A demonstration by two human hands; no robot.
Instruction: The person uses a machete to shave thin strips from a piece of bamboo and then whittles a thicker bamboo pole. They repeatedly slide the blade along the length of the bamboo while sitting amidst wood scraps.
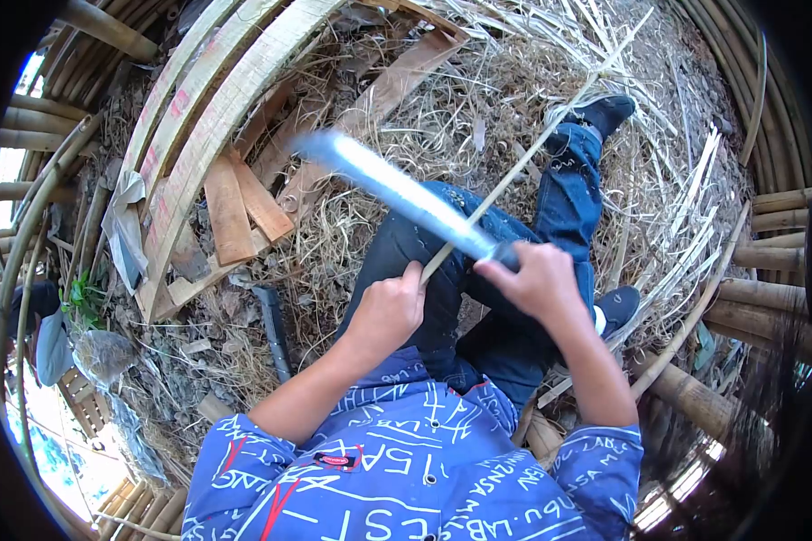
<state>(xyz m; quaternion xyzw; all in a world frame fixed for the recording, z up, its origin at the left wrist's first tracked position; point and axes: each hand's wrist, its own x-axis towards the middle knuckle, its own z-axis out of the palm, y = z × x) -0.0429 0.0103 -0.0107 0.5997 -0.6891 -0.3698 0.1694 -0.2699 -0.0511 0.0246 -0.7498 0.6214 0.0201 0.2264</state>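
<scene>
My left hand [388, 311] is closed round the near end of a long thin bamboo strip [523, 162], which slants up and away to the right past the shoe. In my right hand [543, 281] is the dark handle of a machete [406, 194]. Its bright blade points to the far left and crosses over the strip just beyond my left fingers. The blade's tip is smeared by motion. Both hands are above my bent legs [401, 261] in dark jeans.
Curved wooden planks [212, 117] stand at the upper left, with short brown boards [230, 207] beside them. A black handle-like object [273, 329] lies on the ground at left. Shavings [478, 99] cover the floor, pale strips [695, 198] lie at right, and bamboo poles [771, 261] form the wall.
</scene>
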